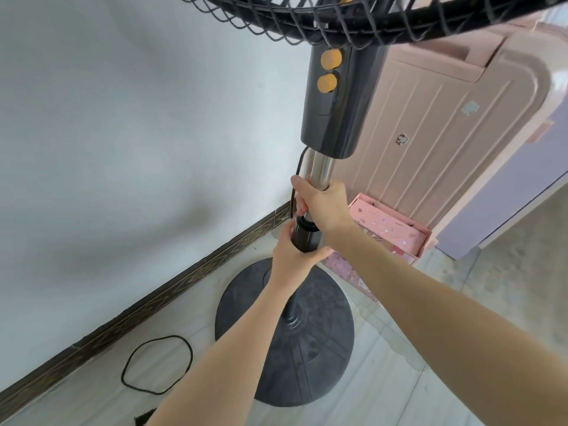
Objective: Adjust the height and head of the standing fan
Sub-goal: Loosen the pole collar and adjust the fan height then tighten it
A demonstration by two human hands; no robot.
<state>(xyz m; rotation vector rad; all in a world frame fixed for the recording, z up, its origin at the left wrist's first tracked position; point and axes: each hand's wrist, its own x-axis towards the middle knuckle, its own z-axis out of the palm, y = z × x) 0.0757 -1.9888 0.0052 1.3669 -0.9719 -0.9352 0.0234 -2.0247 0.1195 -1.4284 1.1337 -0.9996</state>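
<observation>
A black standing fan rises in front of me on a round black base. Its black control housing carries two orange knobs, and the wire grille of the head crosses the top of the frame. A chrome inner pole comes out of the housing and enters a black height collar. My right hand is wrapped around the chrome pole just above the collar. My left hand grips the collar from below. The lower black pole is mostly hidden behind my left forearm.
A white wall with a dark patterned skirting runs along the left. The fan's black cord loops on the tiled floor. A pink cabinet and pink boxes stand right behind the fan.
</observation>
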